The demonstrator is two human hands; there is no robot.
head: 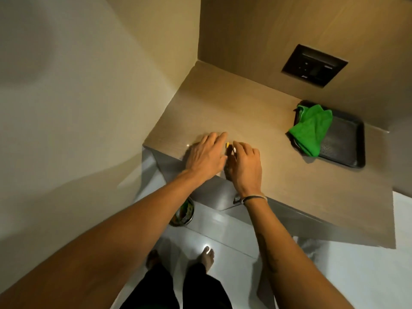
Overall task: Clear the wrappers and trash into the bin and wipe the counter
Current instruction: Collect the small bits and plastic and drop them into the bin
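Both my hands rest near the front left corner of the wooden counter. My left hand lies flat, fingers spread, on the surface. My right hand is curled beside it, fingers closed around small scraps; a yellow and white wrapper bit shows between the two hands. Most of what the right hand holds is hidden. A green cloth lies bunched on the left end of a black tray at the counter's right. Below the counter edge, on the floor, stands a round metal bin with wrappers inside.
A dark switch panel is set in the wall above the tray. Walls close the counter on its left and back. The floor is glossy white tile, and my bare feet stand close to the counter's base.
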